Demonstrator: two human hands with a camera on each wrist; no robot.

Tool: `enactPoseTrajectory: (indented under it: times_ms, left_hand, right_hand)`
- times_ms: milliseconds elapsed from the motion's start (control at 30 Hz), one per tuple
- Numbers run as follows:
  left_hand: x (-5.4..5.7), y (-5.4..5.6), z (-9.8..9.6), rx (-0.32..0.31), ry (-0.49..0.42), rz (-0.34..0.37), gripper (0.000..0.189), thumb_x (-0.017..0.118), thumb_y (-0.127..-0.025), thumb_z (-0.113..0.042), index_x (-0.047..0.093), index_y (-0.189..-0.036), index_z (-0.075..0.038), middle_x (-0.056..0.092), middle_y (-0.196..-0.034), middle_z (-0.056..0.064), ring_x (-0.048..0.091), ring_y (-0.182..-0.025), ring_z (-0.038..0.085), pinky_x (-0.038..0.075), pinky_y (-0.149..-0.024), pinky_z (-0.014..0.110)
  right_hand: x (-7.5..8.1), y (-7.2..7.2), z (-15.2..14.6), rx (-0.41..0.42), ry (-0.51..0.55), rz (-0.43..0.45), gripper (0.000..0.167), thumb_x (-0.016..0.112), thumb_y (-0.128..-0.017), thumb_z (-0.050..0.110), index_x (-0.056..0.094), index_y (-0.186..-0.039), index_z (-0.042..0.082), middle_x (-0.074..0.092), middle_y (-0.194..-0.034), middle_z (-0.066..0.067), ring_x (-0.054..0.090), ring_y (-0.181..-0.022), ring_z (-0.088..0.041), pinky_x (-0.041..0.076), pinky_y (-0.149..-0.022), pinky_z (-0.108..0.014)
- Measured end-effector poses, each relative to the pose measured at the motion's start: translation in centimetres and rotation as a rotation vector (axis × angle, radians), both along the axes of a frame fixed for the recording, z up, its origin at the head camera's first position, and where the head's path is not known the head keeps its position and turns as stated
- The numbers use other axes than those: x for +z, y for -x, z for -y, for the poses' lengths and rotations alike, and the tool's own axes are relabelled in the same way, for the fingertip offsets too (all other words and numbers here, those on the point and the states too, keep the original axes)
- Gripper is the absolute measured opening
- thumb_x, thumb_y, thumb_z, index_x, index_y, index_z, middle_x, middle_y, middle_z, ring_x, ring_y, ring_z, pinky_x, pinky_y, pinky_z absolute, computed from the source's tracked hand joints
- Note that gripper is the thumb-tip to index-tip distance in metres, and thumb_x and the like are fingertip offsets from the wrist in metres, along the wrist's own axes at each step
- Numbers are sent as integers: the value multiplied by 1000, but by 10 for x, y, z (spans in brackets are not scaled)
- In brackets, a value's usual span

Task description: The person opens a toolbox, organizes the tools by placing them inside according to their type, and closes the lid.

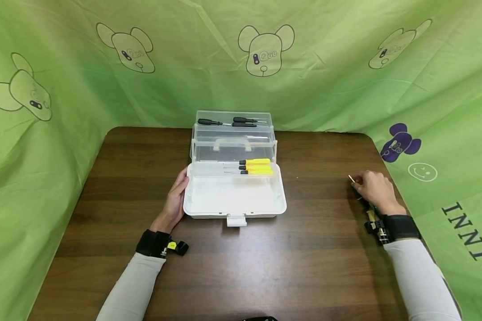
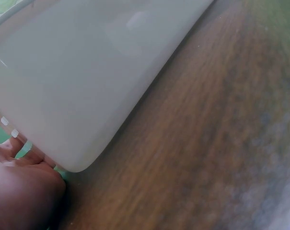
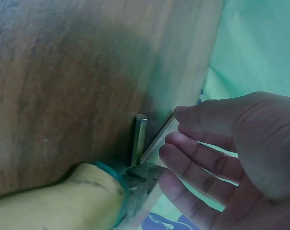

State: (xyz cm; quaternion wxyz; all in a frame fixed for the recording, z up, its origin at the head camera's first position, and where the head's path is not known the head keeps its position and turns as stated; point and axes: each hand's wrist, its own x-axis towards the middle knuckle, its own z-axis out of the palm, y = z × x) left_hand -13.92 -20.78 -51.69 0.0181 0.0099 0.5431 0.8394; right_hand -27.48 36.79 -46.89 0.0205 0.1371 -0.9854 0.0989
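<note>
An opened white toolbox [image 1: 234, 196] stands at the middle of the table, its clear tiered lid [image 1: 209, 154] raised at the back. My left hand [image 1: 173, 203] holds the box by its left side, thumb by the rim; in the left wrist view that hand [image 2: 27, 191] is partly cut off. Over at the table's right edge, my right hand [image 1: 375, 191] hovers with loosely bent fingers beside a tool. In the right wrist view this tool has a yellow handle [image 3: 63, 199] with a green rim, a dark middle and a metal hexagonal shank [image 3: 139, 139]. The fingers are not closed round it.
Several yellow-handled screwdrivers [image 1: 257, 167] lie in the box's lower tray. Black-handled screwdrivers [image 1: 210, 121] lie in the upper tray. The brown wooden table [image 1: 313, 267] is bordered by a green printed cloth [image 1: 209, 58] at the back and sides.
</note>
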Motion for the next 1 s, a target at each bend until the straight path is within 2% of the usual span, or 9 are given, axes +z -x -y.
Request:
enactPoseTrajectory:
  times_ms: [300,433,567,733,1000]
  left_hand:
    - [0,0,0,3,-7,-20,56,25,-116,-20,15,-169,-6,23,-170,11,23,-153,18,28,-116,25]
    - [0,0,-1,2,-16,-23,56,25,-116,-20,14,-169,-6,23,-170,11,24,-152,17,29,-115,25]
    - [-1,0,-1,-4,-19,-25,56,26,-117,-22,14,-169,-6,28,-166,9,30,-148,15,32,-113,26]
    - [-2,0,-1,-9,-7,-32,57,26,-117,-23,14,-169,-6,33,-161,5,36,-140,14,36,-109,26]
    - [-1,-1,-1,-6,-2,-24,56,26,-116,-22,14,-170,-8,28,-166,8,30,-147,16,31,-113,27]
  right_hand:
    - [-6,2,0,-13,0,0,14,77,-90,13,72,-85,1,69,-80,-26,65,-72,-54,47,-56,-64]
    - [-8,1,0,2,17,-21,9,75,-87,7,73,-89,-2,70,-81,-26,65,-72,-54,48,-59,-65]
    - [-11,-1,3,27,48,-60,12,71,-85,-1,75,-95,-6,71,-86,-28,67,-76,-54,49,-65,-68]
    - [-13,-3,5,50,65,-110,11,68,-85,-5,75,-93,-8,71,-86,-29,66,-75,-54,48,-67,-69]
    - [-17,-4,6,58,61,-148,12,66,-86,-6,74,-94,-8,70,-82,-28,65,-71,-54,48,-64,-69]
